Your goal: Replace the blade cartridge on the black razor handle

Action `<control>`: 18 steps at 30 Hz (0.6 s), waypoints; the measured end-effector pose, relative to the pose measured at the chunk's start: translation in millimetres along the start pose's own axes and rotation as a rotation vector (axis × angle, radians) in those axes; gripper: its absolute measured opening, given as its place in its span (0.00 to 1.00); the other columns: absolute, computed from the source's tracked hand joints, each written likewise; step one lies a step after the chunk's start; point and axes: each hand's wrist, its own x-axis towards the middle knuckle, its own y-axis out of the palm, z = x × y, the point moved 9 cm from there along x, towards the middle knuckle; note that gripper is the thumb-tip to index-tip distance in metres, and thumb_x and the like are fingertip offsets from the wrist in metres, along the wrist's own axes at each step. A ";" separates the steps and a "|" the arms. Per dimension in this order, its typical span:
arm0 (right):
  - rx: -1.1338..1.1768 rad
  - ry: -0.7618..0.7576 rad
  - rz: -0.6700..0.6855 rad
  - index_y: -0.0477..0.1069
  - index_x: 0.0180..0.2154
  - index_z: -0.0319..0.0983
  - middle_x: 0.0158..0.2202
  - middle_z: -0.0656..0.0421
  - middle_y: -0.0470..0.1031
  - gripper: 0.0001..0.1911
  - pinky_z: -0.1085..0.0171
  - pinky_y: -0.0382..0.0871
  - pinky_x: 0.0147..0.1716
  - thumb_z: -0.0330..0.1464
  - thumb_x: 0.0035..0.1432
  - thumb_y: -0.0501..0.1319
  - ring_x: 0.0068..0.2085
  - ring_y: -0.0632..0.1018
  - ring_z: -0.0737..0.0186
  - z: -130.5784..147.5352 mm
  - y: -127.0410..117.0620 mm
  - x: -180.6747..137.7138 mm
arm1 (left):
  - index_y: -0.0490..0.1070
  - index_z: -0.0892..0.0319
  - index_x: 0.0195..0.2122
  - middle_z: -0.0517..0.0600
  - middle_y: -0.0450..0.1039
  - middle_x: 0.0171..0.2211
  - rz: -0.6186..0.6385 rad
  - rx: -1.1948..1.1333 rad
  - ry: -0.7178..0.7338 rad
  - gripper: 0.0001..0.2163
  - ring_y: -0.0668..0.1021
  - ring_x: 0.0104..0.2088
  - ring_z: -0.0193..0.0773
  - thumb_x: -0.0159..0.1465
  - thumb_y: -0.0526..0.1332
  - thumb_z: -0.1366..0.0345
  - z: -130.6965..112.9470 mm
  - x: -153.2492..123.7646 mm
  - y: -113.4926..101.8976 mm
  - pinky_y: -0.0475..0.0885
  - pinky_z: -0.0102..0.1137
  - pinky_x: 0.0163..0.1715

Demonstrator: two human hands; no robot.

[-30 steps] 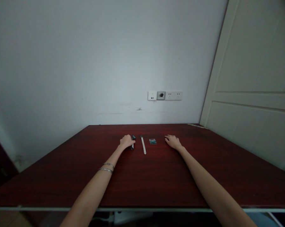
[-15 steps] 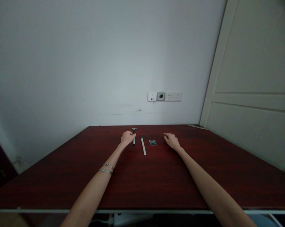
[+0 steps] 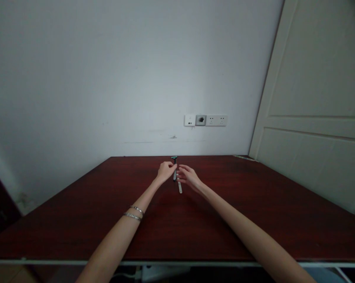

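My left hand pinches a razor, held upright with its green and black head at the top and its grey handle pointing down. Close on the right of the razor is my right hand, its fingers apart and reaching toward the handle; I cannot tell whether they touch it. Below the right fingers a flat, pale strip-like stick lies on the table, its upper part hidden by that hand. The small clear case with green content is hidden behind the right hand.
The dark red wooden table runs back to a white wall. Several sockets and switches are set in the wall. A pale panelled door stands along the right side.
My left hand has carried the razor a little to the right. My right hand has swung left from beyond the clear case to beside the razor, covering the case and part of the stick.
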 end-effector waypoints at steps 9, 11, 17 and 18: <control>-0.041 -0.048 0.017 0.61 0.46 0.41 0.27 0.61 0.74 0.20 0.64 0.73 0.27 0.30 0.50 0.62 0.30 0.78 0.63 1.0 8.4 -7.9 | 0.74 0.64 0.24 0.49 0.72 0.20 0.058 -0.121 0.073 0.17 0.73 0.24 0.34 0.58 0.52 0.57 -12.9 -5.2 3.3 0.63 0.26 0.26; -0.060 -0.069 0.019 0.62 0.47 0.41 0.27 0.60 0.75 0.22 0.64 0.73 0.27 0.31 0.49 0.63 0.31 0.78 0.62 1.8 6.5 -5.9 | 0.75 0.64 0.25 0.49 0.72 0.19 0.084 -0.151 0.093 0.18 0.72 0.23 0.34 0.59 0.52 0.57 -15.6 -6.6 5.3 0.63 0.26 0.25; -0.136 -0.156 -0.007 0.64 0.45 0.38 0.24 0.63 0.73 0.25 0.65 0.72 0.24 0.34 0.44 0.66 0.24 0.75 0.67 3.1 -5.4 6.1 | 0.77 0.65 0.29 0.51 0.76 0.26 0.095 -0.202 0.135 0.16 0.73 0.27 0.35 0.57 0.55 0.57 -15.8 -4.8 6.9 0.65 0.26 0.28; -0.165 -0.185 -0.008 0.63 0.45 0.38 0.23 0.64 0.73 0.25 0.66 0.72 0.24 0.34 0.43 0.66 0.23 0.74 0.67 4.0 -7.3 8.2 | 0.77 0.65 0.30 0.51 0.76 0.26 0.098 -0.217 0.117 0.17 0.74 0.27 0.35 0.57 0.56 0.56 -13.5 -3.7 7.2 0.65 0.26 0.27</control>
